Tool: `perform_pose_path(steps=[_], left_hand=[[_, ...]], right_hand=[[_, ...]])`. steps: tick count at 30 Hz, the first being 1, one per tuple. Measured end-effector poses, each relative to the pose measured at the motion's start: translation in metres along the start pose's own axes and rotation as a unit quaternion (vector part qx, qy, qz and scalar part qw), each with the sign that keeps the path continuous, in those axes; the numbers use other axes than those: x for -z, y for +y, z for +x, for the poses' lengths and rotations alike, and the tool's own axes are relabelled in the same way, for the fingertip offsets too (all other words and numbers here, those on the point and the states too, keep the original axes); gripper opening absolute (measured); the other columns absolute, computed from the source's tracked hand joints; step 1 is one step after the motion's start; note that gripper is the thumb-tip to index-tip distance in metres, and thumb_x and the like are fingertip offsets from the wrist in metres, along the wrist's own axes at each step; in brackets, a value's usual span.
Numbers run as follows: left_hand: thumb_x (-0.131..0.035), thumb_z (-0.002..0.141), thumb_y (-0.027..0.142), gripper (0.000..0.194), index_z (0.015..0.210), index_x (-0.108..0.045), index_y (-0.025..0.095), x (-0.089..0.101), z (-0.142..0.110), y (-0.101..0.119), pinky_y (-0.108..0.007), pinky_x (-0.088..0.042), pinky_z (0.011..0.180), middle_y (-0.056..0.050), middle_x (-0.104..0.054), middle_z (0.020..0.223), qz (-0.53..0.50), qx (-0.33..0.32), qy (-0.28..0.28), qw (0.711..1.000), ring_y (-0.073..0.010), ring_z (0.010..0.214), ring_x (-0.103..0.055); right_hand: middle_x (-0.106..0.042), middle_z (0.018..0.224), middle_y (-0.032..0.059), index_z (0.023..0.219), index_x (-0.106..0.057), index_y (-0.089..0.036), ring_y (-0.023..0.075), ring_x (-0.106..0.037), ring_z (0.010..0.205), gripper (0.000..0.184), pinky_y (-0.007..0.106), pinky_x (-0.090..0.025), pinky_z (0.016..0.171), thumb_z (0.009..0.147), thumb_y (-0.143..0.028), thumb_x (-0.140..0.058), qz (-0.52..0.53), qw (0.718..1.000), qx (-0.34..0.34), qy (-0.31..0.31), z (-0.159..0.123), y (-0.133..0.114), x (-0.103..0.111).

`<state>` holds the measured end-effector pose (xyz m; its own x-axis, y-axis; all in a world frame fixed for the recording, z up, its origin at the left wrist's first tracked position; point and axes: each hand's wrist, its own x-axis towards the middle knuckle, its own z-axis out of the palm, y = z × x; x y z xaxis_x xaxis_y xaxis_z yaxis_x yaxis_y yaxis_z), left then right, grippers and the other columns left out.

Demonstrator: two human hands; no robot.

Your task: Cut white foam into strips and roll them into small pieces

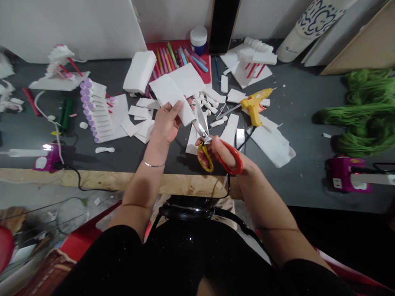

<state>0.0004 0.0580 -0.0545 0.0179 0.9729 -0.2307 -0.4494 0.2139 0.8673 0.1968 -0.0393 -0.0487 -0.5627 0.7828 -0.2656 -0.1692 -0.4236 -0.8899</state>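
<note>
My left hand point(166, 123) is closed on a white foam sheet point(177, 88), held up above the dark table point(302, 123). Thumb and fingers pinch the sheet's lower edge. My right hand point(220, 154) grips scissors point(216, 152) with one red and one yellow handle loop. The blades stand apart and point up toward the sheet's lower right corner, close to the foam. A thin bracelet circles my left wrist.
White foam offcuts point(230, 129) lie scattered under the hands. A yellow glue gun point(254, 107) rests to the right, green yarn point(367, 115) at far right. Coloured markers point(175, 57) lie on a red tray at the back. Foam models point(95, 111) stand left; purple devices sit at both sides.
</note>
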Motion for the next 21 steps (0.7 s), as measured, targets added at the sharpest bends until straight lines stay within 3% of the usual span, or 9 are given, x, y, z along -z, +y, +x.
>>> perform_pose_path(steps=[10,21], left_hand=[[-0.085,0.088,0.036,0.045,0.129,-0.074,0.022,0.0097,0.0073,-0.0104,-0.034,-0.065,0.102,-0.007,-0.084,0.112,0.008,-0.019,-0.039,0.999,-0.0282,0.128,-0.073],[-0.082,0.092,0.040,0.059,0.146,-0.063,0.029,0.0036,0.0033,-0.0058,-0.040,-0.062,0.107,-0.006,-0.081,0.119,-0.002,-0.008,-0.020,1.000,-0.0302,0.129,-0.072]], right_hand=[[-0.058,0.066,-0.0046,0.103,-0.054,-0.023,0.0102,-0.053,0.049,0.058,0.026,-0.050,0.049,0.090,-0.079,-0.060,0.082,0.997,-0.003,-0.004,0.0052,-0.0024,-0.0089],[-0.051,0.062,-0.0068,0.112,-0.055,-0.019,0.0078,-0.042,0.045,0.078,0.024,-0.038,0.042,0.086,-0.093,-0.046,0.077,0.997,-0.015,-0.012,0.0090,0.0015,-0.0086]])
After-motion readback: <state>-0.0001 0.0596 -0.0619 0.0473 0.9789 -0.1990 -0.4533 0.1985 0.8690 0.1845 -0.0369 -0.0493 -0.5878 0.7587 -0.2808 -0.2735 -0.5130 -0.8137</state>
